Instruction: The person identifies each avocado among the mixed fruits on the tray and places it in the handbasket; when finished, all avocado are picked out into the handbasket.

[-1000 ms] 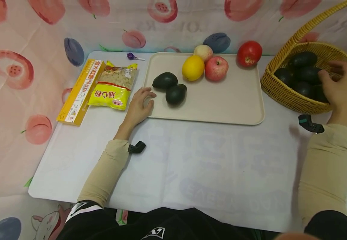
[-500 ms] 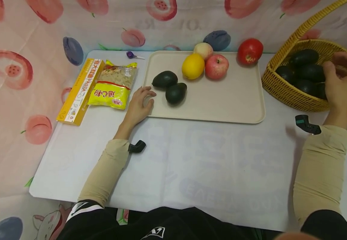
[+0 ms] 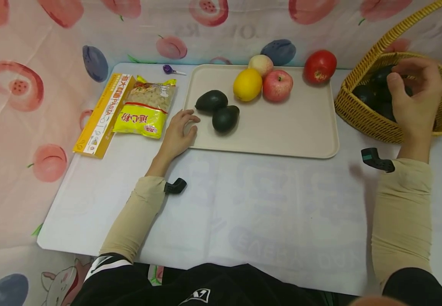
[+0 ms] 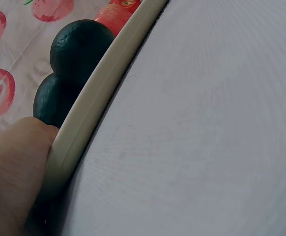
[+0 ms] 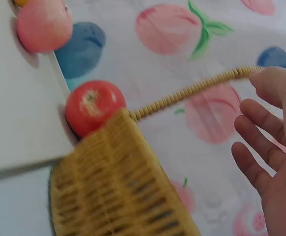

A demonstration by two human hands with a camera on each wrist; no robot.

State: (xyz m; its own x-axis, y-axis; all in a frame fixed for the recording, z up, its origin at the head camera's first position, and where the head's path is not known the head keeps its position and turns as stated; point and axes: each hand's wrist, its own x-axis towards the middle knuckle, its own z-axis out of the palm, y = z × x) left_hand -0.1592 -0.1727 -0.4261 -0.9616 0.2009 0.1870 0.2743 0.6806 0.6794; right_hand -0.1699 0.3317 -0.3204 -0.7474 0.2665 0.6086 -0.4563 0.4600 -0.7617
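My left hand (image 3: 177,135) rests at the left rim of a beige tray (image 3: 282,131), its fingers relaxed over the edge. Just right of its fingertips two dark green avocados (image 3: 211,101) lie together on the tray. Over a woven basket (image 3: 373,123) my right hand (image 3: 417,100) hovers with loosely bent fingers. The right wrist view shows its fingers (image 5: 262,129) apart and holding nothing. Several avocados (image 3: 367,94) lie in the basket, partly hidden by this hand.
A lemon (image 3: 247,85), a pink apple (image 3: 277,86) and a pale round fruit (image 3: 261,65) sit at the tray's back. A round red fruit (image 3: 319,66) stands by its far right corner. Left are a pasta bag (image 3: 146,108), a yellow pasta box (image 3: 104,114) and a lollipop (image 3: 171,69).
My right hand has moved left across the basket, after a short shift right, and now covers more of the avocados. The left hand and the things on the tray have stayed put.
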